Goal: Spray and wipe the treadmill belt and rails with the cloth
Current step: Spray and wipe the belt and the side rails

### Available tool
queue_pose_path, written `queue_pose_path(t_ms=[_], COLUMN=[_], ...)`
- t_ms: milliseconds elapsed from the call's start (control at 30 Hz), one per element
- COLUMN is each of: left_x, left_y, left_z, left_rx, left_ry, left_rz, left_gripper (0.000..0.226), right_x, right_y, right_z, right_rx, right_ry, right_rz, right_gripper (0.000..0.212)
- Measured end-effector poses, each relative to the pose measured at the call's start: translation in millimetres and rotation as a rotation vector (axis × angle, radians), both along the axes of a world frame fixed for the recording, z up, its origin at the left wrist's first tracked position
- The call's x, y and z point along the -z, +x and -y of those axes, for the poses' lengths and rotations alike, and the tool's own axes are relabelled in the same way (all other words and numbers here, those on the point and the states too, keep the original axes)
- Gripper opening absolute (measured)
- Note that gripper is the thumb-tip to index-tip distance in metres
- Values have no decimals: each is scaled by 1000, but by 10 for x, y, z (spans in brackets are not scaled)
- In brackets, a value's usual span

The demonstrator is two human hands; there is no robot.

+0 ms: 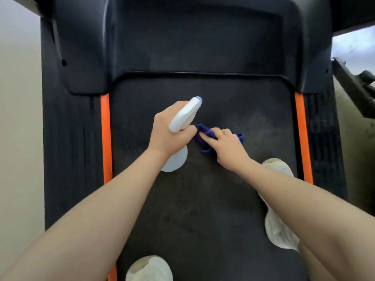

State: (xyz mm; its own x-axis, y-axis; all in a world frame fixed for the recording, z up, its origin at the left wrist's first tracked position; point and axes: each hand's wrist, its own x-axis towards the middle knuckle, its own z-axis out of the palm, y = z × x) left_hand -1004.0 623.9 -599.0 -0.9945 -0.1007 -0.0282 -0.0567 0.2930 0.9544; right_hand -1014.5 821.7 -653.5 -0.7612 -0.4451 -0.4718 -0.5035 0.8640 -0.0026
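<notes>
Treadmill belt (203,199), both your hands over its front half.

Your left hand (168,134) grips a white spray bottle (183,116), nozzle forward. Your right hand (227,147) holds a blue cloth (203,136), fingers curled on it, above the belt between the orange rails (105,138).

Both forearms were bare, a thin gold ring (221,135) sat on the right hand (227,145), and the shoes (280,226) were white
</notes>
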Motion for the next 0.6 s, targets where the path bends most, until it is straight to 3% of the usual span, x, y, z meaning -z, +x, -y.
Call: queue_pose_path(t_ms=[67,133,200,300,367,467,533,600], left_x=[0,-6,-14,-13,-6,11,13,-3], left_y=[0,-20,-61,-47,0,66,45,-18], left_z=[-42,-62,-52,20,48,-17,-88,-145], left_rx=[9,20,23,-9,-39,-6,34,16], left_ry=[-12,-29,-42,7,24,-35,-78,-123], left_rz=[0,5,30,52,25,-34,-45,-24], left_gripper=[38,37,38,39,40,37,39,41], right_x=[20,4,-10,-19,40,89,60,28], right_y=[-32,8,87,183,-1,-304,-332,-248], right_z=[-39,108,273,262,86,-24,-11,-50], right_rx=[342,503,387,-11,30,410,356,147], right_ry=[112,144,82,-10,13,99,146,90], right_rz=[-77,-64,2,26,-52,-180,-208,-133], right_gripper=[73,74,77,76,75,69,69,73])
